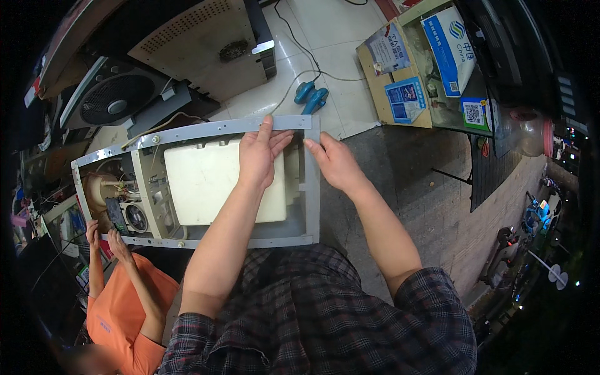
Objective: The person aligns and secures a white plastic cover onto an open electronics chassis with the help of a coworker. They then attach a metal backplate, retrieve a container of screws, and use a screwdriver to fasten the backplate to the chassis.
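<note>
One grey sheet-metal appliance frame (187, 132) rests across the person's lap, housing one cream plastic box (206, 178) and one small fan (136, 217). Left hand (259, 157) and right hand (334, 162) both pinch its top rail.

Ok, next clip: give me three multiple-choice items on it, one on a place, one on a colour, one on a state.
1. Where do the person's hands rest?
A. on the far rim of the open appliance frame
B. on the cardboard box
C. on the floor tiles

2. What colour is the co-worker's shirt?
A. green
B. orange
C. white

3. How is the appliance?
A. cased shut
B. wrapped in plastic
C. opened up, fan and wiring exposed

Answers: 1 A, the left hand and right hand lie on the grey frame. 2 B, the shirt is orange. 3 C, the small fan and wiring show.
</note>
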Available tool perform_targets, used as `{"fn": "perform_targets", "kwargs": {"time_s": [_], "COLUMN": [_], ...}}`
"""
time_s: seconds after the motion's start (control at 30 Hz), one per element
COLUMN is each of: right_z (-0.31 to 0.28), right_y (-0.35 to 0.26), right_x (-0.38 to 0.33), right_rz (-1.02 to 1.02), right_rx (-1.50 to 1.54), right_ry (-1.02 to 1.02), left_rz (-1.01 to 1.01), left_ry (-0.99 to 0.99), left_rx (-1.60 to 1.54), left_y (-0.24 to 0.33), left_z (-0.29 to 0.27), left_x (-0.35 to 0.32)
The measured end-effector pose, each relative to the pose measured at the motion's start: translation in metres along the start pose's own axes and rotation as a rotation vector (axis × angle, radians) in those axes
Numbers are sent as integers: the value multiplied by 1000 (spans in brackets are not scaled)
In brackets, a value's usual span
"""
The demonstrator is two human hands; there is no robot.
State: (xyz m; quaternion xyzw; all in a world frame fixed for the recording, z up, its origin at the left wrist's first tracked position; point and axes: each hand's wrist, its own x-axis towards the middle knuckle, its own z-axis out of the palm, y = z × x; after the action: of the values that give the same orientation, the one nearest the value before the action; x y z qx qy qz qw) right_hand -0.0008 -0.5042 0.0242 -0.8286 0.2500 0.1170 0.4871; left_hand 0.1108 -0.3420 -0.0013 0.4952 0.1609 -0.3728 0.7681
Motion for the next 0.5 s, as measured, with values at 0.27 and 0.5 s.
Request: {"fn": "perform_targets", "kwargs": {"time_s": [0.27,0.5], "right_z": [3,9], "right_y": [9,10], "right_x": [-3,0], "right_rz": [26,7], "right_rx": [188,222], "right_ry": [-24,-17], "left_rz": [-7,4], "left_ry": [-82,-84], "left_rx": [-82,-86], "left_y": [-1,-6], "left_z": [-4,-7], "left_x": [-1,3]}}
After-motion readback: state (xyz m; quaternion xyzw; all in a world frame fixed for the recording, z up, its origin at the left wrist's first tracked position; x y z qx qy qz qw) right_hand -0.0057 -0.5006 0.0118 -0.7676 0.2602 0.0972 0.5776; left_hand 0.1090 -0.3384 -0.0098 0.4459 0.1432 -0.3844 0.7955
